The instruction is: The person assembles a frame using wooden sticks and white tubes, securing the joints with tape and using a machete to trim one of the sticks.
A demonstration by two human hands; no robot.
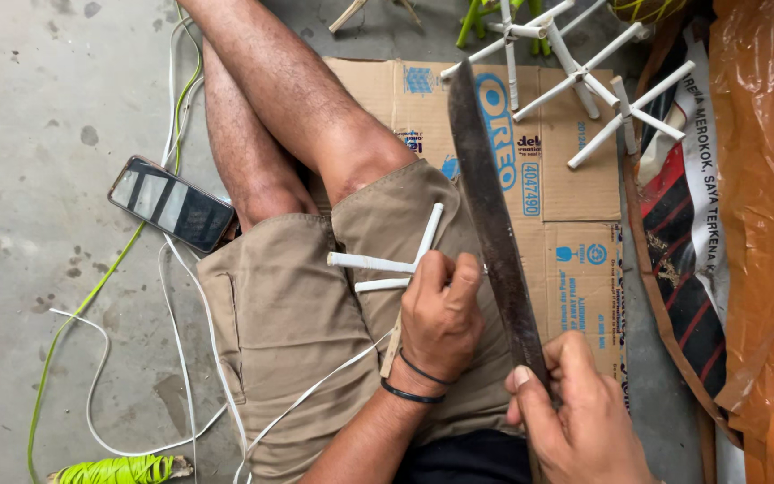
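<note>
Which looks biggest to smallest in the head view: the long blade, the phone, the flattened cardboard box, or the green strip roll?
1. Flattened cardboard box, largest.
2. Long blade, held in the right hand.
3. Phone.
4. Green strip roll, partly cut off by the frame, so its rank below the phone is unsure.

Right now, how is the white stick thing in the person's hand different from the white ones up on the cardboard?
The white stick piece in the left hand rests over the lap; the finished white stick pieces lie untouched on the cardboard. The held one shows fewer arms; the far ones form a larger cluster. Both are crossed white sticks.
</note>
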